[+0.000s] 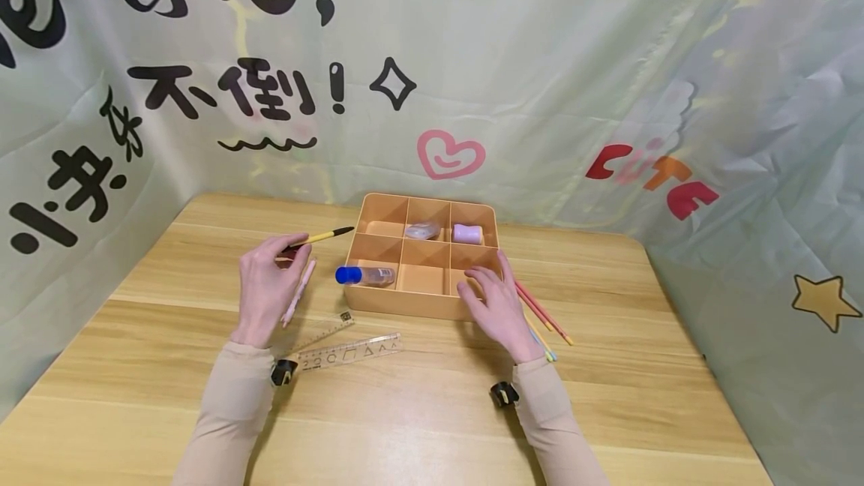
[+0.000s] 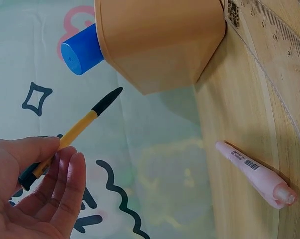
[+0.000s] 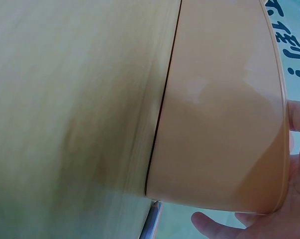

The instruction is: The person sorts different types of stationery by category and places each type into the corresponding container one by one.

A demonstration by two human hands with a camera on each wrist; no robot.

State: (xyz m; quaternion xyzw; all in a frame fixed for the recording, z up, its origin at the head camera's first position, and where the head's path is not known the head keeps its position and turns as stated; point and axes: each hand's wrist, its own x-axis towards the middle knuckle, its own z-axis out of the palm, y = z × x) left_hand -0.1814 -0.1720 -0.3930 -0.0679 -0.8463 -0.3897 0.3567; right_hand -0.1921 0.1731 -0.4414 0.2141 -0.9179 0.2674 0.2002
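A yellow pen with black ends [image 2: 80, 128] is pinched between thumb and fingers of my left hand [image 1: 265, 283], its tip directed at the box's left side. My right hand [image 1: 499, 306] rests over the front right corner of the orange compartment box [image 1: 405, 302], fingers loosely bent, some inside the rim and one along the outside. A blue-capped clear bottle [image 1: 367, 276] lies in the front left compartment, its cap sticking out past the left wall. In the back row sit a lilac spool-like roll [image 1: 467, 234] on the right and a clear wrapped item [image 1: 422, 230] in the middle.
Below my left hand lies a pink pen [image 1: 300, 291]. Two clear rulers [image 1: 351, 352] lie in front of the box. Several coloured pencils [image 1: 543, 312] are beside the box, partly hidden by my right hand. A printed curtain [image 1: 540, 96] hangs behind the table [image 1: 405, 433].
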